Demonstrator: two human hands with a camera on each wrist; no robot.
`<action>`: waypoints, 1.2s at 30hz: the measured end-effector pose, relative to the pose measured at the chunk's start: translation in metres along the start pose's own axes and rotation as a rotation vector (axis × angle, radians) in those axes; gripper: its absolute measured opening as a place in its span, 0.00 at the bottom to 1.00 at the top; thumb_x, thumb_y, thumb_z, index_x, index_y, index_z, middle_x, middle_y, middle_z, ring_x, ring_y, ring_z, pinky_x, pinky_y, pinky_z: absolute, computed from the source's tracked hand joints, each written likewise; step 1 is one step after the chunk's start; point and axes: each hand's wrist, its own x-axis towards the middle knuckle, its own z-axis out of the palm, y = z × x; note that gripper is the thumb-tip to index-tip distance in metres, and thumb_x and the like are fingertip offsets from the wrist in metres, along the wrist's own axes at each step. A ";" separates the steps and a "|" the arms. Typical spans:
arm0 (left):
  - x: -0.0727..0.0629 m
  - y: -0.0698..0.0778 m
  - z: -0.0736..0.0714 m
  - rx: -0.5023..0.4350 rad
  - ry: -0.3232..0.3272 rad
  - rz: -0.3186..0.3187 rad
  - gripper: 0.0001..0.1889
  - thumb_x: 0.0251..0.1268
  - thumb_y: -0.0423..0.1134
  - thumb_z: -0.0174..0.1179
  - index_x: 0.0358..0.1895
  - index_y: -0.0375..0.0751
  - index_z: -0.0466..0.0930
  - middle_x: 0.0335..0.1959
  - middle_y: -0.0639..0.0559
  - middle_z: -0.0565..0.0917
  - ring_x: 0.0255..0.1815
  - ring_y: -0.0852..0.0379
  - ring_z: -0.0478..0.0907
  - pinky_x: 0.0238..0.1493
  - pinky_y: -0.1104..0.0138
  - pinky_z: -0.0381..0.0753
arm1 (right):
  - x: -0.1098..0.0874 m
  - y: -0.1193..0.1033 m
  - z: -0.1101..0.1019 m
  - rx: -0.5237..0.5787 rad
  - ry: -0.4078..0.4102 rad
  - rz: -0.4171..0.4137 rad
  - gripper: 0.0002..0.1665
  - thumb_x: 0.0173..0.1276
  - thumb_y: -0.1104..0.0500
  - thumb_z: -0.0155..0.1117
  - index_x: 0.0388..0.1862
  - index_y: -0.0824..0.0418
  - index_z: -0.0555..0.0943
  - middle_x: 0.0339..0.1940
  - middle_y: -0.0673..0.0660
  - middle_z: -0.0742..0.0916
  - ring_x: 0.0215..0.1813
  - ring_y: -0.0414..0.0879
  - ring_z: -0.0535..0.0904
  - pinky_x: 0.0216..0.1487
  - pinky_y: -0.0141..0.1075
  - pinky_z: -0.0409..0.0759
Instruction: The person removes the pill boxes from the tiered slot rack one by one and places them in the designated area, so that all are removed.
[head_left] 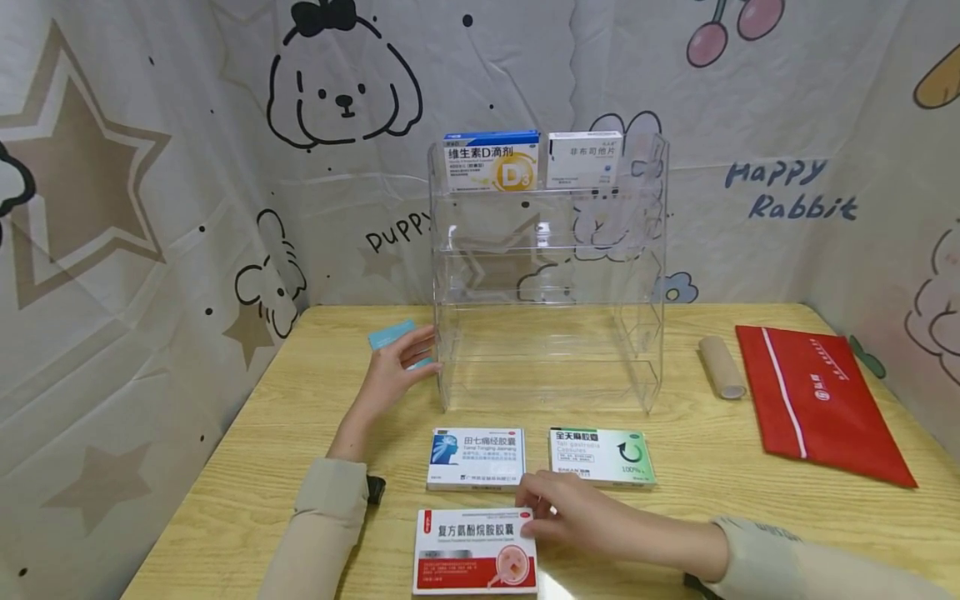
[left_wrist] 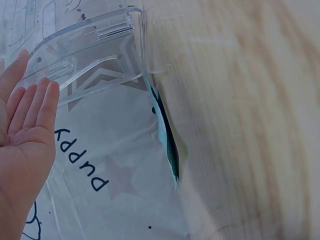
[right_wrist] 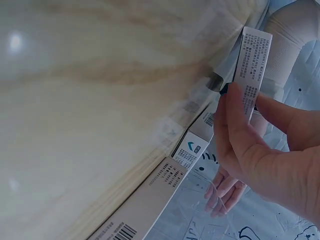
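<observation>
At the near worktop (head_left: pixel 247 483), the right hand (head_left: pixel 577 512) pinches the red-and-white capsule box (head_left: pixel 468 552) by its right end, perhaps to keep it level. The left hand (head_left: pixel 396 367), fingers extended, is at the left side of the clear tiered rack (head_left: pixel 551 287), apparently to steady it.

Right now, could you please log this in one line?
Left hand: beside rack | Right hand: pinching red-white box | Top shelf: two boxes

Pale cloth walls (head_left: pixel 495 75) (wrinkled, cartoon-printed) stand behind and beside a wood-grain table (head_left: pixel 288 408).
</observation>
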 end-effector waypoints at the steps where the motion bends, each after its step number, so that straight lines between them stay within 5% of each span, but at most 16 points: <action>1: 0.000 0.000 0.000 0.001 0.001 0.003 0.32 0.63 0.32 0.65 0.71 0.40 0.67 0.69 0.39 0.73 0.68 0.43 0.74 0.66 0.56 0.81 | 0.001 0.000 0.000 0.008 -0.009 0.010 0.08 0.65 0.58 0.69 0.37 0.57 0.77 0.29 0.46 0.84 0.32 0.27 0.73 0.35 0.21 0.80; 7: 0.001 -0.001 0.001 0.005 0.001 0.013 0.31 0.63 0.32 0.64 0.71 0.39 0.67 0.69 0.38 0.73 0.67 0.42 0.74 0.66 0.52 0.80 | 0.003 0.001 0.001 0.048 -0.052 0.065 0.07 0.65 0.59 0.69 0.35 0.58 0.78 0.24 0.45 0.81 0.28 0.26 0.70 0.30 0.19 0.77; 21: 0.002 0.004 0.002 -0.006 -0.002 0.012 0.32 0.64 0.32 0.64 0.71 0.37 0.67 0.68 0.37 0.73 0.68 0.38 0.73 0.66 0.53 0.80 | 0.004 0.004 0.003 -0.023 -0.033 0.041 0.07 0.65 0.59 0.69 0.35 0.59 0.78 0.27 0.46 0.81 0.30 0.27 0.71 0.30 0.20 0.78; 29: 0.001 0.003 0.001 -0.002 -0.006 0.000 0.32 0.64 0.32 0.64 0.71 0.39 0.67 0.69 0.38 0.73 0.68 0.41 0.73 0.66 0.53 0.80 | 0.001 0.001 -0.008 0.011 0.086 0.032 0.09 0.64 0.61 0.69 0.39 0.64 0.80 0.34 0.55 0.86 0.35 0.35 0.81 0.37 0.24 0.86; 36: 0.000 -0.001 0.000 -0.005 -0.003 -0.007 0.32 0.64 0.33 0.64 0.71 0.41 0.67 0.69 0.39 0.73 0.68 0.42 0.74 0.66 0.52 0.80 | 0.006 -0.001 -0.048 -0.015 0.219 0.013 0.11 0.65 0.61 0.68 0.43 0.64 0.80 0.41 0.58 0.86 0.41 0.43 0.85 0.43 0.26 0.88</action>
